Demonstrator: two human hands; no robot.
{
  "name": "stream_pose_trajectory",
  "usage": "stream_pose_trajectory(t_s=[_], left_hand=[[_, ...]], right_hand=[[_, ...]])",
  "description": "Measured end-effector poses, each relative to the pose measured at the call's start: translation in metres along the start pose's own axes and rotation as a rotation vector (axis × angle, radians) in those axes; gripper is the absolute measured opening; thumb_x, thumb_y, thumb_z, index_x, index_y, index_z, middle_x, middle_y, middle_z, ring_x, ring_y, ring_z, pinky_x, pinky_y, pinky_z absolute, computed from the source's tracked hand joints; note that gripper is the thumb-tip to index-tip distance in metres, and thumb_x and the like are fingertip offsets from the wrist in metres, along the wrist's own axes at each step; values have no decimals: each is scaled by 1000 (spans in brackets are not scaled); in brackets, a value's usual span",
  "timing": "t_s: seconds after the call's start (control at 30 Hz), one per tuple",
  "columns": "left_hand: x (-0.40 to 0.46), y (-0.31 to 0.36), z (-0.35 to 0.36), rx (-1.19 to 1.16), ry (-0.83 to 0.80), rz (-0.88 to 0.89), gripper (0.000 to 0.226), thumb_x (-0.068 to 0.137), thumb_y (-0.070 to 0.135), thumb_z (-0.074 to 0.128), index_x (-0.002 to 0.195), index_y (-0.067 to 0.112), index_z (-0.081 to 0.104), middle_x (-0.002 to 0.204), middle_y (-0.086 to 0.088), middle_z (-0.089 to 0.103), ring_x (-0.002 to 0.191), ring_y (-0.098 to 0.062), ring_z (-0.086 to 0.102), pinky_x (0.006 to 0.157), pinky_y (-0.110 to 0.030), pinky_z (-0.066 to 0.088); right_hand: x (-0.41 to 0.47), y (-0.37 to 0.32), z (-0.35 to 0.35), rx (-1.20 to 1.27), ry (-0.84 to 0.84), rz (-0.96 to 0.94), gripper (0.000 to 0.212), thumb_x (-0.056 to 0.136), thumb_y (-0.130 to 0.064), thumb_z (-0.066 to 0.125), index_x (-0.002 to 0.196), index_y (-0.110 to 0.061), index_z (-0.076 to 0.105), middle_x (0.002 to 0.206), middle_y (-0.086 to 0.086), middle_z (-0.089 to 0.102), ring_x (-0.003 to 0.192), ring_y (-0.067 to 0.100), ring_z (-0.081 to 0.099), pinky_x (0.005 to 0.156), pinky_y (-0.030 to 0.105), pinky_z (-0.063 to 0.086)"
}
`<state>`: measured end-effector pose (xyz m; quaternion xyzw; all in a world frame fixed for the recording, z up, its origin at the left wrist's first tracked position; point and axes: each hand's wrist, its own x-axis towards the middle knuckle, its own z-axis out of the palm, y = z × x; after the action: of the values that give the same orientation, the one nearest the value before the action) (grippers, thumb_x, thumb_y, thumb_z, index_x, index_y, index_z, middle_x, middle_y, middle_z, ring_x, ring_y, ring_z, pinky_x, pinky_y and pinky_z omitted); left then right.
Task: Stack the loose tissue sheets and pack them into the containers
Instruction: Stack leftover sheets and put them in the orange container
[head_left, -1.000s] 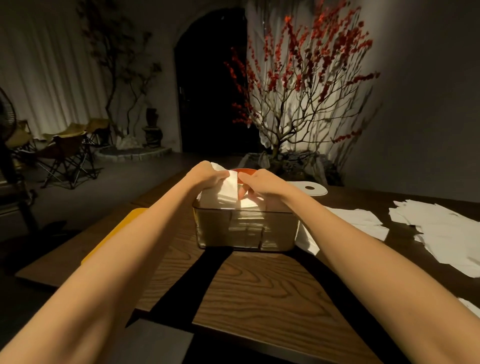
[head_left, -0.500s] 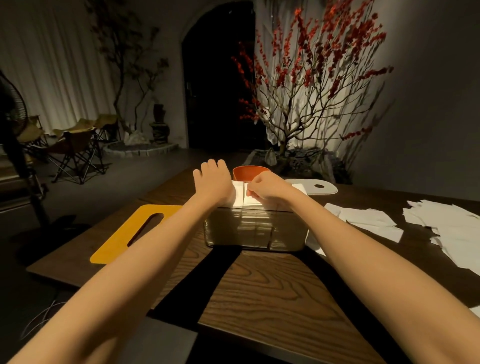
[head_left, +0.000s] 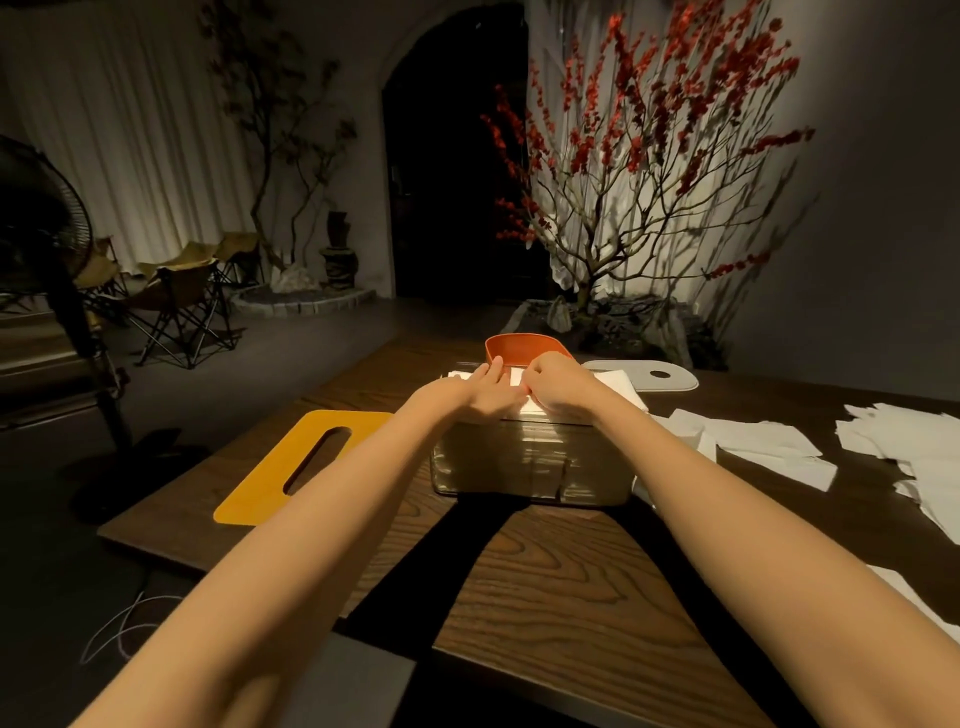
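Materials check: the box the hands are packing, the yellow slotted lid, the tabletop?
Clear box: looks like see-through smoked plastic, glossy; the stacked tissues show through its wall. Yellow lid: flat, matte, even colour; plastic or painted board, can't tell which. Table: dark wood or wood veneer, with strong visible grain.

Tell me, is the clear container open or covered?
Open: the clear container has no lid; the yellow lid lies on the table.
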<state>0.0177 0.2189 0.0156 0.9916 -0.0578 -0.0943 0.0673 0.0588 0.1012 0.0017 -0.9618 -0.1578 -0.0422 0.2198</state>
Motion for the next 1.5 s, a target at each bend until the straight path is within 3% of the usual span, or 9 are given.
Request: stream_pose_trajectory(t_s=[0.2, 0.43, 0.57, 0.67, 0.8, 0.97, 1.23, 1.4, 1.5], left_hand=[[9, -8, 0, 8, -49, 1, 58, 106, 34, 11, 152, 3, -7, 158, -15, -19, 147, -28, -13, 117, -46, -2], [7, -6, 3, -17, 131, 19, 50, 103, 17, 34, 150, 3, 22, 160, -16, 10, 146, -31, 10, 116, -45, 11], [5, -9, -4, -166, 104, 18, 29, 104, 18, 30, 123, 0, 42, 138, -19, 38, 112, -27, 40, 100, -36, 31], [-4, -17, -10, -226, 234, 89, 39, 105, 22, 28, 133, 2, 46, 139, -16, 46, 124, -28, 45, 99, -32, 33], [-18, -29, -18, -330, 535, 119, 32, 101, 18, 39, 125, 6, 57, 126, -12, 57, 109, -21, 54, 84, -25, 38], [-32, -56, -20, -360, 627, -1, 22, 95, 12, 50, 114, 8, 59, 114, -8, 58, 93, -14, 49, 71, -23, 37], [-52, -105, 3, -244, 265, -283, 26, 92, 12, 57, 113, -3, 60, 105, -18, 61, 95, -29, 59, 74, -33, 45], [-52, -117, 30, -137, 149, -424, 30, 93, 21, 59, 117, 2, 57, 104, -12, 60, 94, -23, 59, 81, -32, 50], [-45, -122, 42, -85, 120, -470, 26, 91, 34, 62, 100, 10, 61, 90, -5, 59, 84, -18, 56, 74, -29, 46]], right_hand=[[4, -1, -5, 74, -106, -16, 36, 98, -6, 42, 66, -24, 43, 73, -4, 45, 65, 9, 42, 66, 21, 41], [-11, -3, -19, 137, -181, -90, 22, 99, -14, 48, 109, -8, 66, 110, 5, 61, 99, 17, 48, 85, 27, 37], [-16, -2, -20, 195, -49, -119, 17, 93, -12, 58, 100, -2, 69, 109, 14, 64, 91, 18, 55, 64, 16, 39], [-20, -14, -23, 171, 21, -181, 13, 92, -10, 57, 89, -8, 69, 95, 7, 63, 81, 12, 52, 61, 15, 40], [-27, -39, -24, 250, 88, -259, 12, 91, -8, 55, 85, -11, 63, 88, 4, 61, 76, 14, 55, 63, 19, 43], [-29, -69, -9, 259, 71, -356, 13, 92, -8, 57, 100, -4, 67, 97, 8, 64, 85, 14, 56, 64, 16, 42], [-27, -103, 23, 243, -4, -413, 16, 92, -15, 61, 101, -8, 73, 99, 6, 66, 85, 10, 57, 62, 10, 43], [-26, -112, 41, 191, -10, -430, 20, 94, -19, 58, 102, -9, 73, 105, 7, 67, 91, 14, 60, 72, 20, 47], [-23, -109, 47, 152, -17, -432, 21, 95, -19, 56, 101, -9, 74, 105, 8, 68, 92, 16, 62, 74, 22, 50]])
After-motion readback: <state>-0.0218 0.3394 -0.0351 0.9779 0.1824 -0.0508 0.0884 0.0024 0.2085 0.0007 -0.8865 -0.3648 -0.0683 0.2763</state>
